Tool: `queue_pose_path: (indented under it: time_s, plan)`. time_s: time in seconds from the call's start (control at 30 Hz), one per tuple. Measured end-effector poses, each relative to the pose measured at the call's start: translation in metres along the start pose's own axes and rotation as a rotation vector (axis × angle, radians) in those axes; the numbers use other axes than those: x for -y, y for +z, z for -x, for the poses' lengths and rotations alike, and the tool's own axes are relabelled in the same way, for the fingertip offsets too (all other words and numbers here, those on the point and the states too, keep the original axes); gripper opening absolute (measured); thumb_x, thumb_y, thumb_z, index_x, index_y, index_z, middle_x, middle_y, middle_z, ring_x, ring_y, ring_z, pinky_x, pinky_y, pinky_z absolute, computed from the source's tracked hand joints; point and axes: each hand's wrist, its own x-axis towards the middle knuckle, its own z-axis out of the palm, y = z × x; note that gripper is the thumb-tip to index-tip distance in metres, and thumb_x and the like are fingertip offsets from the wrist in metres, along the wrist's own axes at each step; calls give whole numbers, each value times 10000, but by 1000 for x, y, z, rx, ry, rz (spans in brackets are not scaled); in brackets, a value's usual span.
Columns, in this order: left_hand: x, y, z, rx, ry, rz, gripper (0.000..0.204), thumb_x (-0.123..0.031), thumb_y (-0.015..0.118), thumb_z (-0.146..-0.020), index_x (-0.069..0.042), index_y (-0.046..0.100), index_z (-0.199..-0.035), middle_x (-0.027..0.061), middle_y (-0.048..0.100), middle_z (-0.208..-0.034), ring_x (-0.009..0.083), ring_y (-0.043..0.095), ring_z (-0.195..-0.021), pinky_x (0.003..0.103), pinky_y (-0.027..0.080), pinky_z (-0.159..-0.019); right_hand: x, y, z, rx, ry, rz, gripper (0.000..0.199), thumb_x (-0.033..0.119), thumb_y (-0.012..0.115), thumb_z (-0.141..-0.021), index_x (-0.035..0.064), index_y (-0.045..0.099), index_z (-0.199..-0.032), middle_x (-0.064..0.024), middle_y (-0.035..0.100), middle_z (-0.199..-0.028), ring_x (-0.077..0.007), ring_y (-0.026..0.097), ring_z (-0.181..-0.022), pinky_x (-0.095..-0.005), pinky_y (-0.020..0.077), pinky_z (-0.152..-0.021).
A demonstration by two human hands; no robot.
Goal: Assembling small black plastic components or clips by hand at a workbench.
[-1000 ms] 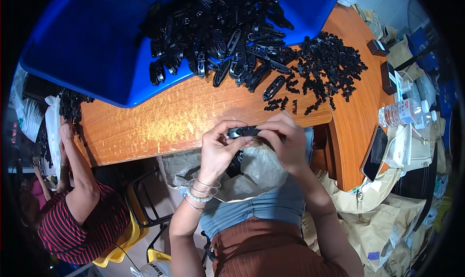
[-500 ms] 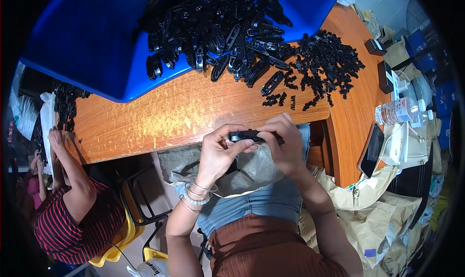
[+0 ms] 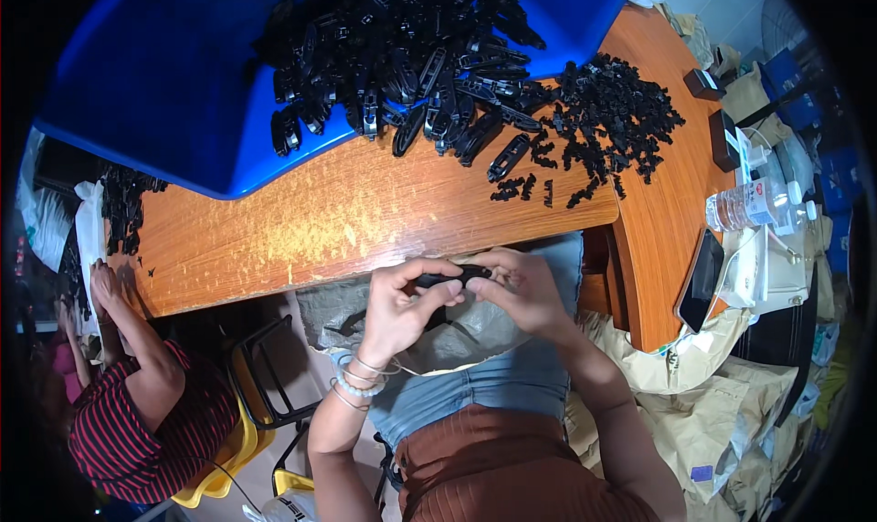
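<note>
Between left hand [image 3: 399,303] and right hand [image 3: 527,295]: slim, elongated black part [image 3: 468,274], partly hidden; both hands pinched on it.

Clips [image 3: 402,65] apparently in and before the tub [image 3: 164,93], small parts [image 3: 614,106] right (phone [image 3: 702,280] farther right)

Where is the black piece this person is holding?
Near the middle of the head view, the black piece sits between the left hand and right hand, over the grey bag, below the table's edge.

Scratched wooden table [image 3: 301,221], blue bin [image 3: 146,111], heaped small black pieces [image 3: 612,106]
</note>
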Motion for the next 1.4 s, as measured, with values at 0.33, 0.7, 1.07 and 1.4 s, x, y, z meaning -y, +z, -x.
queue_pose_path:
  time_s: [0.33, 0.7, 1.07, 1.4]
  plan:
    - [-29, -10, -49, 254, 322, -707, 159, -95, 574, -863, 32, 655, -914, 160, 666, -933, 256, 648, -827, 326, 496, -751, -16, -37, -36, -156, -621, 602, 122, -4, 602, -765, -4, 606, -887, -123, 606, -872, -269, 593, -808, -347, 465, -678]
    - [-12, 53, -161, -69, 462, -1091, 220, -113, 635, -787, -8, 588, -974, 210, 633, -842, 385, 610, -771, 424, 478, -654, -32, -42, -58, -441, -794, 833, 97, -49, 588, -764, -32, 570, -858, -129, 543, -904, -256, 524, -735, -314, 438, -649]
    - [-20, 7, -74, 141, -4, 89, 204, -38, 596, -865, -56, 461, -1018, -32, 509, -751, 13, 438, -621, 179, 343, -521, -10, -47, -39, -300, -121, -381, 247, -45, 484, -887, -96, 544, -1122, -106, 591, -844, -104, 545, -679, -190, 442, -639]
    - [-13, 21, -29, 33, 87, -10, 217, 36, 614, -834, 37, 522, -1031, 69, 626, -751, 98, 625, -642, 202, 505, -545, 13, -16, -24, -280, -386, 2, 132, -65, 610, -754, -30, 663, -870, -103, 607, -906, -174, 557, -854, -262, 442, -737]
